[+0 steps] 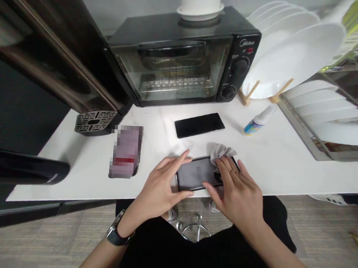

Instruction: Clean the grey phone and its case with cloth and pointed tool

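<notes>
A phone with a grey screen and black edges (194, 174) lies on the white table near its front edge. My left hand (164, 183) grips the phone's left end between thumb and fingers. With its fingers together, my right hand (234, 190) presses a light grey cloth (222, 153) onto the right part of the screen, its thumb at the phone's lower edge. Behind them lies a second, black phone (199, 125), touched by neither hand. A small white spray bottle with a blue label (256, 121) stands to the right of it.
On the left of the table (286, 169) lies a blurred purple item (127, 151), near a black appliance with a drip grate (96, 121). A black toaster oven (183, 61) stands at the back. White plates (293, 56) and a dish rack (317, 148) are at the right.
</notes>
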The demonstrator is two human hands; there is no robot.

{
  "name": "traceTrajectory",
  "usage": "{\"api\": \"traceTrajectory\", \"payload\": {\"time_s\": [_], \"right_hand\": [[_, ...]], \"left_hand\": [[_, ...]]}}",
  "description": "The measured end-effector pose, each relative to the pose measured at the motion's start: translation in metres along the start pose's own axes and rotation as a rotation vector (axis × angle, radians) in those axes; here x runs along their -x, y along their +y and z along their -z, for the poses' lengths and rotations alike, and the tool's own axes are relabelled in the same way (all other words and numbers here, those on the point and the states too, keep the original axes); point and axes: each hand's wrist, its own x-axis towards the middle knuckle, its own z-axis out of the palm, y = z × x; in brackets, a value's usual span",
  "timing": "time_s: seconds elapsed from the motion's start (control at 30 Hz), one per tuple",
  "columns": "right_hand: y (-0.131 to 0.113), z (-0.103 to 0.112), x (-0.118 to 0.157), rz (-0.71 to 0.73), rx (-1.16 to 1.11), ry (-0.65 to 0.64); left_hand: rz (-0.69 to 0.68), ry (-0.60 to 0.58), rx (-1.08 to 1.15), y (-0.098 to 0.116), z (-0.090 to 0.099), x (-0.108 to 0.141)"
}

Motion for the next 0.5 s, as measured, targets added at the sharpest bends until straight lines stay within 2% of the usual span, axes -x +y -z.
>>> {"api": "traceTrajectory", "payload": {"time_s": [0.23,0.5], "right_hand": [[-0.033,-0.013,-0.009,0.042,-0.073,0.025],[-0.072,-0.017,-0.020,0.106,-0.395,-0.045]], "left_hand": [[-0.021,0.017,0.014,-0.005,-0.001,0.001],[-0.026,0.034,0.006,-0.010,-0.003,0.003]]}}
